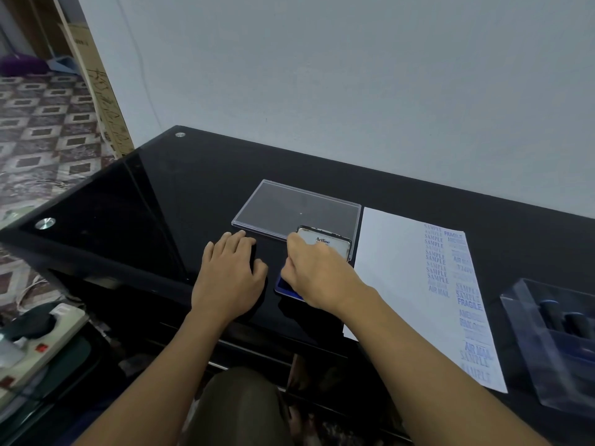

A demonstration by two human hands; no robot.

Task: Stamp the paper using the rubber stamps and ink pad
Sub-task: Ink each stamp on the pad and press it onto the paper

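A glossy black glass table point(138, 201) stands against a plain pale wall, with two round metal studs near its left corners. To the left the floor is tiled in a brown-and-cream diamond pattern, and a cardboard sheet point(96, 82) leans at the wall's corner. A white power strip point(48, 336) lies low down on the left.

At the table's right end sits a clear plastic tray point(553, 358). It holds the dark rubber stamps point(561, 318), at least two, too blurred through the plastic to say how they lie. Further back, a shallow clear plastic cover point(289, 206) lies flat with nothing in it.

The ink pad point(286, 286) is in the middle of the table, between the person's hands and just beside the left edge of the paper point(396, 278). Its blue base lies flat, mostly hidden. Its lid point(325, 241) is raised and tilted, the "Artline" label facing the person. The right hand point(317, 276) covers the pad, fingers curled around the lid's left edge, gripping it. The left hand point(230, 273) rests palm down on the glass, fingers relaxed and holding nothing.

The paper lies flat, its long axis running from the wall side toward the near edge, slanting right. Blue prints fill its right side: SAMPLE, FRAGILE, AIR MAIL.
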